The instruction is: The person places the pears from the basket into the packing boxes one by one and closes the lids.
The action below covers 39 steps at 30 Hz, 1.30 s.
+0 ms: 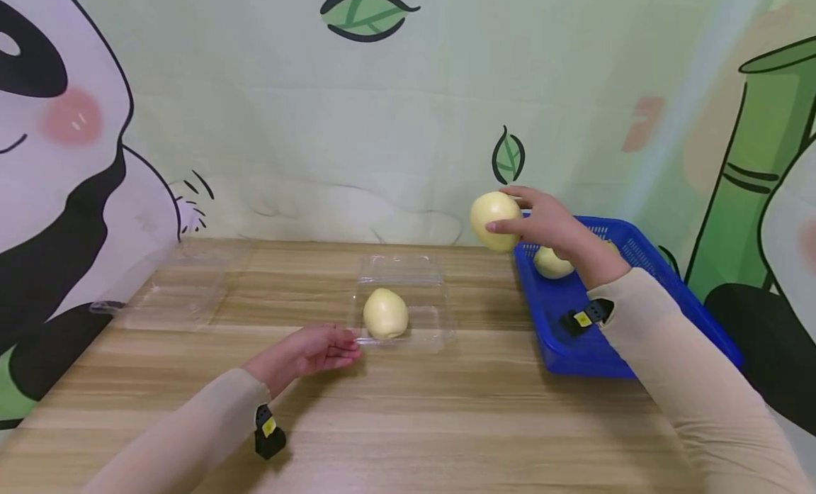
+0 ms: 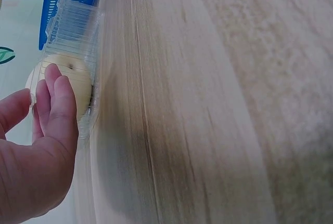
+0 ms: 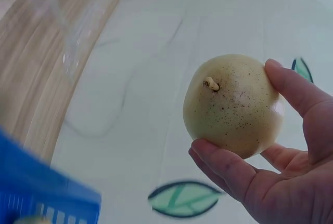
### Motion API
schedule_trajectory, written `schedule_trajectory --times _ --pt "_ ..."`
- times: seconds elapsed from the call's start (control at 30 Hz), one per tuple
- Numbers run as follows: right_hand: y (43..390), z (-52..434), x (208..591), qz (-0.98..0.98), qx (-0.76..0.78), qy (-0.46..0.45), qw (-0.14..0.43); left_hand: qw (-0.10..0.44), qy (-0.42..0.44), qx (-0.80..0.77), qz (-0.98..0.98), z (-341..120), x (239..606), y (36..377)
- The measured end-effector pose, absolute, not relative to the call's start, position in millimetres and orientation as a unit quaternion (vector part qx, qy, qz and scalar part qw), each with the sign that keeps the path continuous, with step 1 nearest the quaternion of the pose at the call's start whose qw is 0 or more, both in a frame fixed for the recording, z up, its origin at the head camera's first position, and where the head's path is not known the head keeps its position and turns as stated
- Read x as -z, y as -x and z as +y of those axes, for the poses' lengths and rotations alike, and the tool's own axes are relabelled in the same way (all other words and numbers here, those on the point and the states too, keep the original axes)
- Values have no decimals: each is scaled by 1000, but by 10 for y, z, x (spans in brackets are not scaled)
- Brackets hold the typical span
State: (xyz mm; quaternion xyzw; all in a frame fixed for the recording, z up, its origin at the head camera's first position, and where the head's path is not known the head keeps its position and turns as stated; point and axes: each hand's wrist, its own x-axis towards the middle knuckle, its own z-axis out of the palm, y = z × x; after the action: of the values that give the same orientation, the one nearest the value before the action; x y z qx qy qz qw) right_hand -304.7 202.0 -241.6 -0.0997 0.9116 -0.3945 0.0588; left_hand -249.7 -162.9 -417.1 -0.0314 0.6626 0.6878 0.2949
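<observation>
The right hand (image 1: pixel 551 228) is gripping a pear (image 1: pixel 492 219) between thumb and fingers, raised at about 2 o'clock from the clear box (image 1: pixel 433 318); its palm is covering part of the fruit, though the right wrist view is showing the stem and brown specks. The left hand (image 1: pixel 316 350) is pinching the box's rim at its 7 o'clock corner, the thin plastic being hard to make out. A second pear (image 1: pixel 385 314) is sitting in the box's 9 o'clock half, and the left hand's fingers are partly hiding it in the left wrist view.

At 3 o'clock from the box, a blue basket (image 1: pixel 593 365) is resting on the desk (image 1: pixel 446 423), the sleeve (image 1: pixel 688 366) blocking much of it. Inside, a third pear (image 1: pixel 552 264) is lying half hidden behind the right hand; a yellowish sliver (image 1: pixel 611 246) is showing past the wrist. Another clear container (image 1: pixel 172 295) is standing at 9 o'clock, its outline blending into the backdrop.
</observation>
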Motion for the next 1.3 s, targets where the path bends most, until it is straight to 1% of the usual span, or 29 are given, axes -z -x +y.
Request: schedule_trajectory --times 0.3,0.53,0.83,1.03,1.3 --pt "3023 1672 2592 893 432 102 71 291 25 -689 663 -1627 4151 2480" --pt "2990 1498 2778 889 439 103 75 293 23 -690 661 -1621 4168 2479" --pt "3010 1382 2990 886 444 115 75 294 25 -683 668 -1630 4146 2491" --pt "3008 1332 3121 891 436 107 60 293 22 -682 670 -1620 4155 2500" --pt "2986 1263 3281 888 442 106 75 295 26 -685 665 -1619 4151 2494"
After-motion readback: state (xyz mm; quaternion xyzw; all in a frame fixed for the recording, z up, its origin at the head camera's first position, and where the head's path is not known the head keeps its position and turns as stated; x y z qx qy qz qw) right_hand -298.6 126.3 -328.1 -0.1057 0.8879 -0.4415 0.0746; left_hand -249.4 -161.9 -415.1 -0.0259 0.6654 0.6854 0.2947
